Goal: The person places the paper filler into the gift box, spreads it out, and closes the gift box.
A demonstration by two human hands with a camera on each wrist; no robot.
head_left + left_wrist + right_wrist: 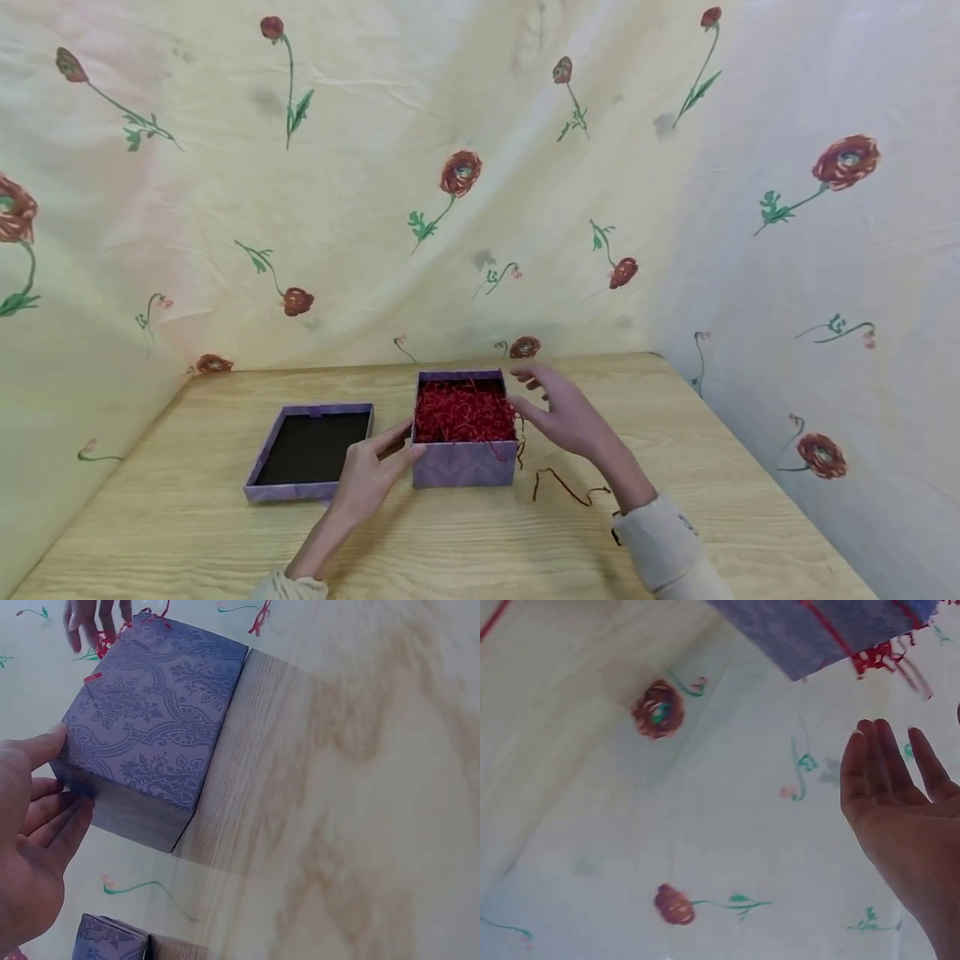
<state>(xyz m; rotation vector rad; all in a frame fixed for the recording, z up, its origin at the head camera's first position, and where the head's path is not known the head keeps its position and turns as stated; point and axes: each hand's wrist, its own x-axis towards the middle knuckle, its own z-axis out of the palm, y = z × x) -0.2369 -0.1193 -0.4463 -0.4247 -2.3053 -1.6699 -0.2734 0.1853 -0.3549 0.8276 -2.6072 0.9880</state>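
Observation:
A purple box [463,464] with a damask pattern stands on the table, filled with red shredded paper [459,410]. My left hand [371,468] holds its near left corner, with the thumb at the front edge and the fingers along the left side. In the left wrist view, the box [150,712] shows its patterned front, and the left hand's fingers [56,817] bend against the side. Just off the right rim is my right hand [564,412], its fingers loosely bent and holding nothing. The right wrist view shows that hand [900,799] apart from the box [802,634].
The box's lid [307,450], black inside with purple edges, lies upturned to the left. Red paper strands [566,486] lie on the wooden table [450,550] at right, and more hang over the box's right rim. A flowered cloth [360,192] hangs behind and at both sides.

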